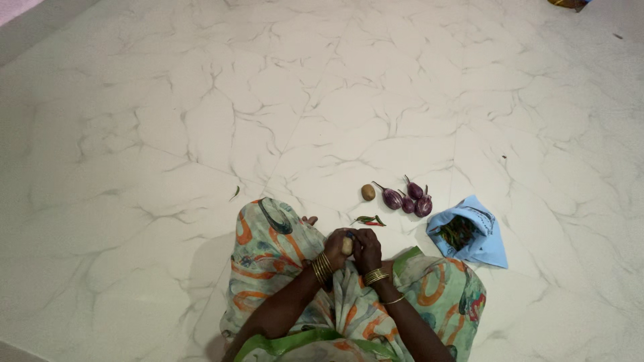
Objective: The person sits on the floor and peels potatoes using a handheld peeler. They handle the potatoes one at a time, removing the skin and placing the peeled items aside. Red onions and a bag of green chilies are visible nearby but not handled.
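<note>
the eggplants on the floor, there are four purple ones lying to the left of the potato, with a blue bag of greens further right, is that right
Not quite. The head view shows the four purple eggplants lying to the right of the potato, not its left. The blue bag of greens is indeed further right.

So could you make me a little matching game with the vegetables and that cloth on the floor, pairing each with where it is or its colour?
Things:
1. potato on the floor
2. small aubergines
3. cloth bag
4. pale vegetable

Descriptions:
A. light blue, open, with greens inside
B. held between both hands
C. brown, left of the purple cluster
D. purple, with stems

Pairs: 1-C, 2-D, 3-A, 4-B
</note>
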